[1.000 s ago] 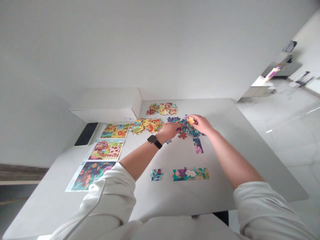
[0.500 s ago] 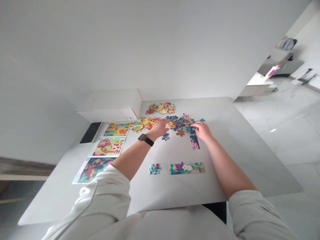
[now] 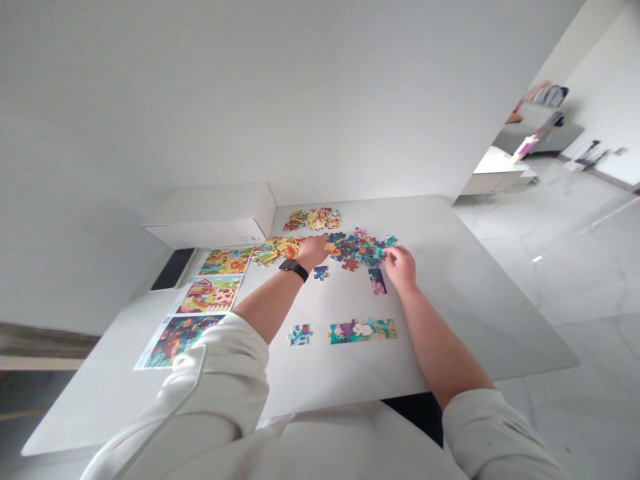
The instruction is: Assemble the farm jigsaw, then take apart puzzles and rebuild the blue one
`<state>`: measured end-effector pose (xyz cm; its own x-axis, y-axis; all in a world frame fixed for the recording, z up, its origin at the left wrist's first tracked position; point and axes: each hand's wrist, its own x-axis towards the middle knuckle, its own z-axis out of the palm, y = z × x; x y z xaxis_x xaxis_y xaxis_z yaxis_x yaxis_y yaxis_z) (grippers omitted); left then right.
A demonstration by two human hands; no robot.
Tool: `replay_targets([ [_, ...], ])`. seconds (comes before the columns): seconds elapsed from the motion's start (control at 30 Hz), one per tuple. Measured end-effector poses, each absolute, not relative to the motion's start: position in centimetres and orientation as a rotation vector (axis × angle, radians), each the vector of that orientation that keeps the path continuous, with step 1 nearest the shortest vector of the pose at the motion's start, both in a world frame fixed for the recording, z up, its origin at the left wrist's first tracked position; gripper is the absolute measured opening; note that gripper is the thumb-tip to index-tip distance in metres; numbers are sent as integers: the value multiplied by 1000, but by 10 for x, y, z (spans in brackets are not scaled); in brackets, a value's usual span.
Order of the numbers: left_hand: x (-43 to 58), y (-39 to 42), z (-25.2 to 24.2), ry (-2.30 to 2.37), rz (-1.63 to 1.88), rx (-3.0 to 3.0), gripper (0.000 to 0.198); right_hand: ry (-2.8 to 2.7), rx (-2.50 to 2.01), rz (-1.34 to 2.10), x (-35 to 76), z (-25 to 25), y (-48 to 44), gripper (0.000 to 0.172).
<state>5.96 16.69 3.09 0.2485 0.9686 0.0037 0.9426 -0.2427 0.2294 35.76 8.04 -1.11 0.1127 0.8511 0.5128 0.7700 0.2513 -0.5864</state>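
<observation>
A heap of loose blue and teal puzzle pieces (image 3: 360, 248) lies in the middle of the white table (image 3: 475, 300). My left hand (image 3: 313, 251), a black watch on its wrist, rests at the heap's left edge; its fingers are too small to read. My right hand (image 3: 400, 267) sits at the heap's right edge with fingers curled on a piece there. A purple piece (image 3: 378, 281) lies just left of that hand. Nearer me are a joined strip of pieces (image 3: 363, 330) and a small joined pair (image 3: 299, 335).
A yellow-orange pile (image 3: 275, 251) and a second mixed pile (image 3: 313, 219) lie further back. Three picture sheets (image 3: 210, 295) lie at the left, with a white box (image 3: 215, 215) and a dark phone (image 3: 173, 269) behind them. The table's right edge drops to a pale floor.
My right hand came back from the far side of the blue heap to its near right edge. My left hand shifted a little left. The camera view drifted.
</observation>
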Motion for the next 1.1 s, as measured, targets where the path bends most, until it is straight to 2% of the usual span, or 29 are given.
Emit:
replay_targets([
  [0.27, 60, 190, 29, 1783, 264, 2151, 48, -1598, -1360, 78, 359, -14, 90, 30],
  [0.43, 49, 202, 36, 1766, 397, 2085, 16, -1605, -1342, 104, 360, -14, 90, 29],
  [0.53, 41, 205, 44, 1762, 470, 2058, 10, -1607, -1344, 108, 360, -14, 89, 29],
  [0.67, 41, 189, 57, 1702, 638, 2017, 13, -1618, -1328, 112, 359, -12, 88, 29],
  [0.8, 60, 154, 61, 1619, 718, 2299, 15, -1648, -1314, 140, 356, -9, 84, 29],
  [0.97, 78, 124, 49, 1493, 292, 2587, 25, -1658, -1277, 149, 356, -6, 80, 30],
  [1.1, 70, 127, 45, 1566, 321, 2466, 44, -1646, -1292, 156, 359, -4, 78, 30],
])
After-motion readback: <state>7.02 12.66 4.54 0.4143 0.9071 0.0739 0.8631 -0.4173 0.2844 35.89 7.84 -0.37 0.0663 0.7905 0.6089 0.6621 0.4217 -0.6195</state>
